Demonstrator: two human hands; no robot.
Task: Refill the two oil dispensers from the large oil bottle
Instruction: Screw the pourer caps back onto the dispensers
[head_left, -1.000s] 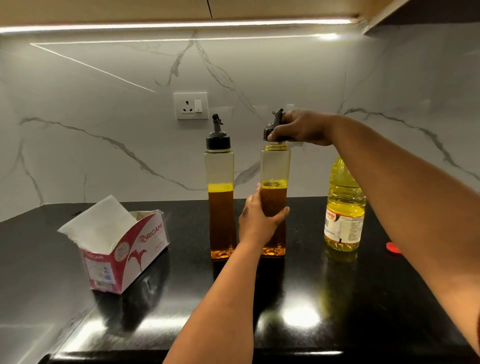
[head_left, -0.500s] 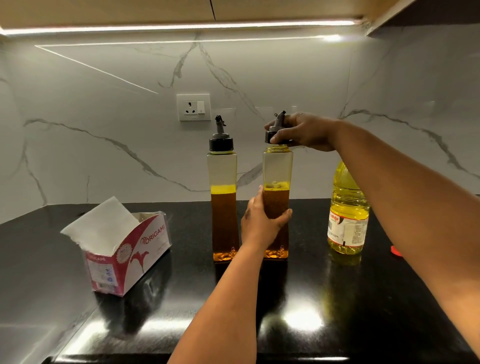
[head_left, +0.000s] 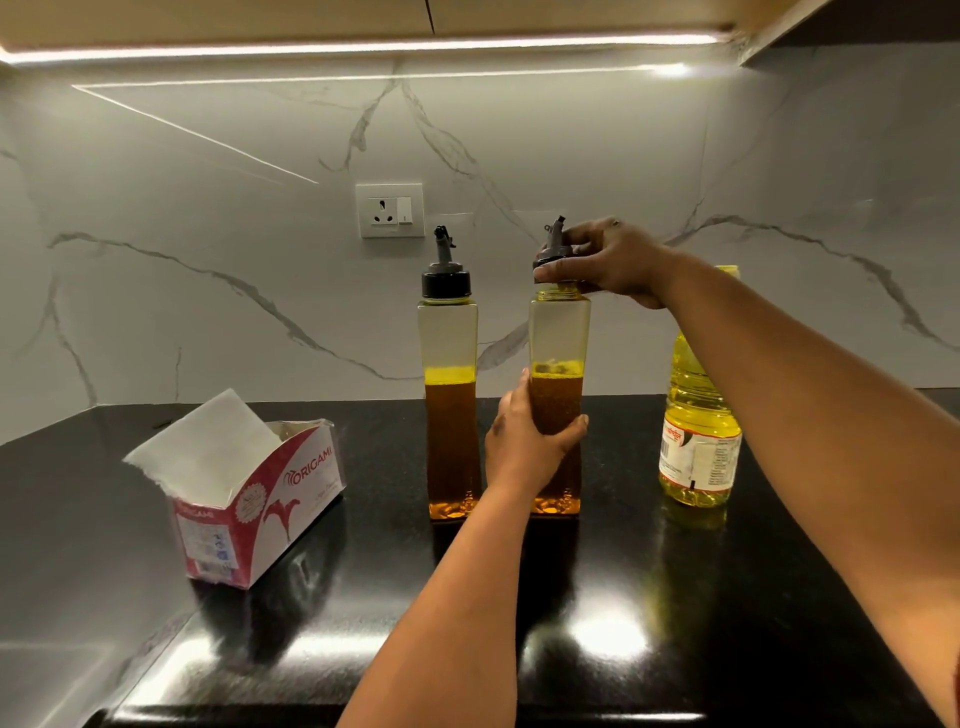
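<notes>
Amber oil half-fills two tall clear dispensers standing side by side on a glossy black counter, where a person's left hand wraps round the middle of the right dispenser while the right hand pinches its black spout cap, tilted just above the open neck. The left dispenser stays capped; the large oil bottle stands to the right, a tissue box to the left.
</notes>
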